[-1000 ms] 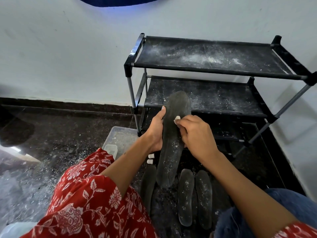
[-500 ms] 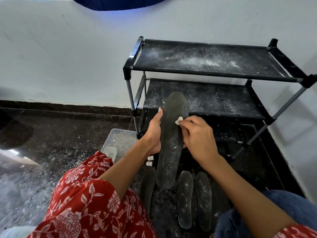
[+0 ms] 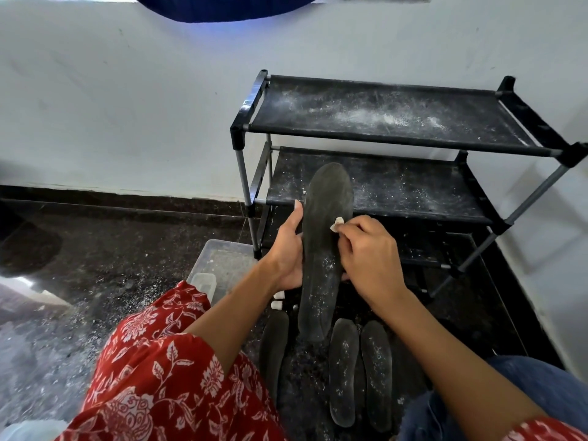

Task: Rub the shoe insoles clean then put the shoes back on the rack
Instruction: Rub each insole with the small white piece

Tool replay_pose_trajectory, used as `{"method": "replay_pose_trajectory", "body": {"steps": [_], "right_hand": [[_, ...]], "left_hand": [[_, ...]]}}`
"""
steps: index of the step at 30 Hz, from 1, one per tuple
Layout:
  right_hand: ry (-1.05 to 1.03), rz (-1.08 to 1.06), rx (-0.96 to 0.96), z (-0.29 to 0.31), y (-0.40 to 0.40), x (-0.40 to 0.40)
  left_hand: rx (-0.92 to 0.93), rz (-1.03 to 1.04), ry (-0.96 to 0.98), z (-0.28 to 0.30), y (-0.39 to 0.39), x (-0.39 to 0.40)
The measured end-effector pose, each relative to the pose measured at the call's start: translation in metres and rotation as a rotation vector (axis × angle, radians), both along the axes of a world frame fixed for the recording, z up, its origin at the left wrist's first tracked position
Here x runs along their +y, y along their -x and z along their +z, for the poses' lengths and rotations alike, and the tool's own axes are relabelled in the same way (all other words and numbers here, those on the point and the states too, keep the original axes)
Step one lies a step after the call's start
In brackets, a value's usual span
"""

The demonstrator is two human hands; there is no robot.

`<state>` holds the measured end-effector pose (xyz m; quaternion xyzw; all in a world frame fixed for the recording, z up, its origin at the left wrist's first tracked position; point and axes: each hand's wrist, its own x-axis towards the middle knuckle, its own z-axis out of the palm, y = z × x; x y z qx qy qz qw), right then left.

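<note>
My left hand grips a long dark grey insole from its left edge and holds it upright in front of the rack. Pinched in the fingers of my right hand is a small white eraser, pressed against the insole's right edge near the upper half. White crumbs speckle the insole's lower part. Three more dark insoles lie flat on the floor below, side by side. No shoes are in view.
A black shoe rack with dusty fabric shelves stands against the white wall. A clear plastic tray sits on the dark floor left of the rack. Two small white pieces lie near it. My knees frame the bottom.
My right hand with the eraser has slid from the insole's middle toward its right edge. The insole stays held upright in my left hand.
</note>
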<state>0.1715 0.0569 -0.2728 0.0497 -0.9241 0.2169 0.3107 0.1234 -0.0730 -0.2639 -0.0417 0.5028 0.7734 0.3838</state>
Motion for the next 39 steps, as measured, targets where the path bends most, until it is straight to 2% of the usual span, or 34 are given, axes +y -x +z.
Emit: {"method": "replay_pose_trajectory", "body": {"steps": [4,10,12,15,18,20,26,28,30,35,39], "right_hand": [[0.059,0.028,0.016,0.002,0.002,-0.001],[0.011,0.130,-0.107,0.003,-0.009,-0.009],[0.052,0.174,-0.146,0.004,-0.014,-0.014],[0.137,0.171,-0.048,0.010,-0.014,-0.015],[0.131,0.095,0.019,0.013,-0.007,-0.011],[0.134,0.112,-0.020,0.011,-0.005,-0.010],[0.130,0.357,-0.241,0.012,-0.013,-0.013],[0.190,0.365,-0.195,0.017,-0.011,-0.010],[0.235,0.303,-0.065,0.019,-0.005,-0.008],[0.018,0.223,0.003,0.008,-0.003,-0.013],[-0.048,0.162,0.057,0.004,0.000,-0.004]], "left_hand": [[-0.011,0.025,-0.049,-0.004,0.000,0.006],[0.065,0.105,-0.025,-0.009,0.002,0.006],[0.065,0.126,-0.035,-0.009,0.003,0.005],[0.081,0.132,-0.044,-0.008,0.003,0.005],[0.090,0.071,-0.026,-0.007,0.002,0.007],[0.080,0.049,-0.015,-0.008,0.002,0.009],[0.040,0.126,0.003,-0.008,0.007,0.005],[0.042,0.111,-0.007,-0.008,0.007,0.004],[0.056,0.085,-0.014,-0.005,0.006,0.005],[0.043,0.038,-0.025,-0.003,0.007,0.006],[0.045,-0.088,0.025,0.001,0.008,0.005]]}}
